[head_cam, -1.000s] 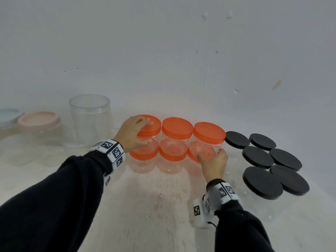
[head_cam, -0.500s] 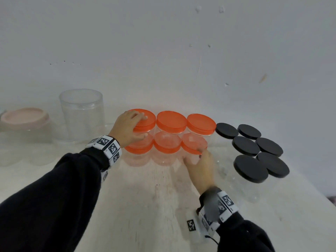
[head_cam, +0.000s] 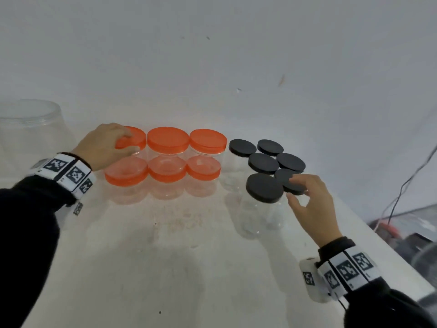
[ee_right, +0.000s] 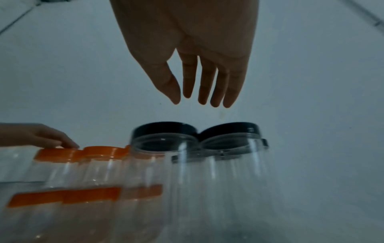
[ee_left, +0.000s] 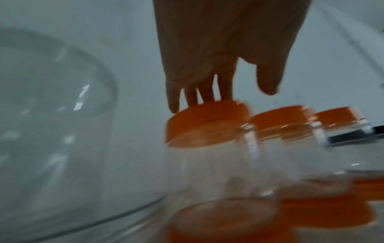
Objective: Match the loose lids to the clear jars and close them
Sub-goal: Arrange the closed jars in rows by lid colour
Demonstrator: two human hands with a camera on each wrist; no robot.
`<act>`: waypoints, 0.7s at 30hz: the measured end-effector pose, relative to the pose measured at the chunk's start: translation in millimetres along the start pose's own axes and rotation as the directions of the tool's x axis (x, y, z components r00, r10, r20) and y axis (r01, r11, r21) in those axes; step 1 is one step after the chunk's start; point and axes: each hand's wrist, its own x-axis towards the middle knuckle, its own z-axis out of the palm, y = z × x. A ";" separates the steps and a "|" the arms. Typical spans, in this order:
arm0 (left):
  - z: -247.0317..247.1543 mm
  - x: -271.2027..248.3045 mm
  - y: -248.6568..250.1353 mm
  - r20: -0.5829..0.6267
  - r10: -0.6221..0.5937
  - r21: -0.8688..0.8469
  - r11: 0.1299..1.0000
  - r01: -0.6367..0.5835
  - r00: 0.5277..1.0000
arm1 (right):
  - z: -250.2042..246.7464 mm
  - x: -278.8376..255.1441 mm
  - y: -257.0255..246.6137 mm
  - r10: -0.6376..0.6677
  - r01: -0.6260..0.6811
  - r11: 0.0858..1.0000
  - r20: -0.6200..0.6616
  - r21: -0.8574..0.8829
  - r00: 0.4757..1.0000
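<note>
White table (head_cam: 165,268) against grey-white wall (head_cam: 212,55), scuffed and speckled. Off the right edge: dark cable (head_cam: 402,185) and blurred clutter (head_cam: 402,230) below table level.

Soft even light in head view, dim bluish wrist views, motion-blurred jars, wide-angle bending at edges

So it's a pale, scuffed tabletop (head_cam: 165,268) pushed up against a wall, with six orange-lidded clear jars (head_cam: 168,159) standing in two rows of three right by the left hand (head_cam: 104,145), whose fingers rest on the back left one. Over by the right hand (head_cam: 309,204) there's a cluster of six black-lidded clear jars (head_cam: 263,188), packed close together. Out past the left hand, at the table's far left, sits a bigger clear jar (head_cam: 30,129) with no lid on it.
</note>
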 end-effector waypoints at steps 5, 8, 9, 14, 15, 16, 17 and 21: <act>40.0 -33.2 120.3 -0.167 0.106 -0.309 0.938 -0.154 0.980 | -6.6 19.1 58.2 0.105 -0.099 0.994 0.228 -0.037 0.968; 86.1 -46.3 193.5 0.035 0.072 -0.500 0.865 -0.045 0.997 | 2.9 25.3 76.4 0.073 -0.088 0.995 0.294 0.039 0.953; 101.1 -47.1 211.8 0.092 0.064 -0.531 0.847 -0.005 0.994 | 7.0 26.9 80.9 0.052 -0.074 0.995 0.290 0.066 0.956; 151.2 -39.7 268.0 0.137 -0.041 -0.644 0.755 0.120 0.990 | 13.6 32.5 97.7 -0.057 0.010 0.974 0.203 0.227 0.977; 155.8 -38.2 273.8 0.118 -0.081 -0.649 0.748 0.139 0.990 | 12.1 32.2 101.6 -0.079 0.026 0.970 0.211 0.242 0.974; 160.0 -37.3 277.7 0.096 -0.124 -0.651 0.743 0.156 0.988 | 9.8 31.2 105.9 -0.100 0.038 0.964 0.225 0.263 0.969; 163.3 -37.0 279.9 0.066 -0.163 -0.651 0.741 0.166 0.984 | 6.8 30.5 110.2 -0.123 0.049 0.955 0.245 0.291 0.962; 162.3 -39.9 274.5 -0.033 -0.276 -0.625 0.756 0.196 0.961 | -6.6 30.0 121.7 -0.246 0.098 0.914 0.345 0.393 0.906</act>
